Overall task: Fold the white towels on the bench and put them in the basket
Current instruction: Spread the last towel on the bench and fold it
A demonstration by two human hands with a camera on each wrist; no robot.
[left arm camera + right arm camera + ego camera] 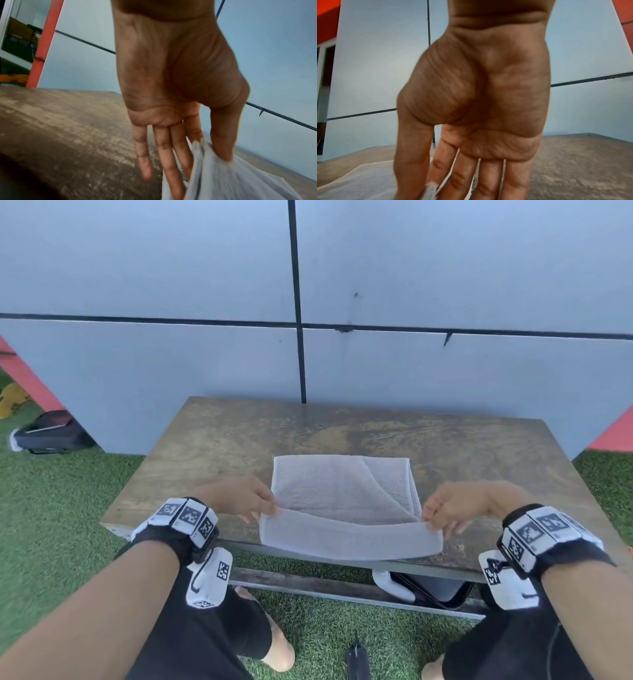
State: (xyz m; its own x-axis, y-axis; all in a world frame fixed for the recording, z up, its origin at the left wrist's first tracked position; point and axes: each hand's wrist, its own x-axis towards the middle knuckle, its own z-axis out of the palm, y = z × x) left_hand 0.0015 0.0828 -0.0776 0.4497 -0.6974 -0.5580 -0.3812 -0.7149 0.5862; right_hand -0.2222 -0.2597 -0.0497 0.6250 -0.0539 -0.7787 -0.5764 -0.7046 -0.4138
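Thumb and forefinger of my left hand and right hand pinch the white terry towel low in frame, lifting its near edge to fold across the worn wooden bench.

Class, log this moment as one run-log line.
white terry towel: part-folded on worn wooden bench | left hand: pinches near-left corner | right hand: pinches near-right corner

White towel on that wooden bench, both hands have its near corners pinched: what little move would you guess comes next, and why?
Probably carrying the near edge away toward the far edge to fold it over. The white terry towel lies flat on the worn wooden bench, its near edge lifted off the top, the left hand and right hand each keeping a pinch grip on a near corner.
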